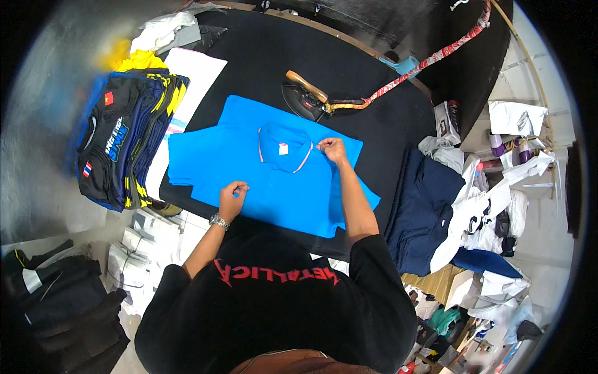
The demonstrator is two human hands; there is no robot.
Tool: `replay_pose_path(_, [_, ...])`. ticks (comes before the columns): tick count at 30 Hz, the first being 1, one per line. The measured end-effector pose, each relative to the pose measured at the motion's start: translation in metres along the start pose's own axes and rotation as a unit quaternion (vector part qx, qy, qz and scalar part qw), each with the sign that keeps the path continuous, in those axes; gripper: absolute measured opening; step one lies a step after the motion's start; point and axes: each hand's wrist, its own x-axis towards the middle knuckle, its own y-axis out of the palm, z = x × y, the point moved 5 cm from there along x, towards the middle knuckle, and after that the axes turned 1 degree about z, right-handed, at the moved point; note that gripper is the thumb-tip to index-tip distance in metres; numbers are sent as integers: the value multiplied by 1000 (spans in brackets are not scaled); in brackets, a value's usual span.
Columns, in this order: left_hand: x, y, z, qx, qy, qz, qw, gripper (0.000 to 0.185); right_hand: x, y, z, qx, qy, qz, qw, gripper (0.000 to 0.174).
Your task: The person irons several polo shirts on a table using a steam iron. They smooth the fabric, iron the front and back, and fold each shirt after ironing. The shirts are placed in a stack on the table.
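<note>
A bright blue polo shirt [289, 196] lies on the black-covered table, its collar [285, 148] edged with a pale pink stripe and a small white label inside the neck. More blue fabric extends beneath it, towards the iron. My right hand [332, 149] is at the shirt's shoulder beside the collar, fingertips drawn together; whether fabric is pinched between them cannot be told. My left hand [234, 196], with a metal watch on the wrist, is over the shirt's lower left part, fingers curled. An electric iron [303, 100] with a wooden handle rests just beyond the shirt.
A red-and-white wrapped cord [434, 58] runs from the iron to the upper right. Folded dark jerseys [133, 140] are stacked at left by a white cloth [196, 70]. Folded navy garments [420, 215] lie at right. A light blue plastic object [405, 67] is at the far edge.
</note>
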Motion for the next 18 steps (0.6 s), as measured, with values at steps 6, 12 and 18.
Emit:
replay_pose_path(6, [4,-43,15,-51,-15,-25,998,12,-40,-17,22,-31,-39,-31,998,13])
replay_pose_path(12, [29,-69,36,-73,-52,-49,995,12,-57,-41,1,-27,-21,-64,997,11])
replay_pose_path(18, [75,-50,24,-55,-26,-5,998,18,-72,-36,51,-111,-82,-163,977,12])
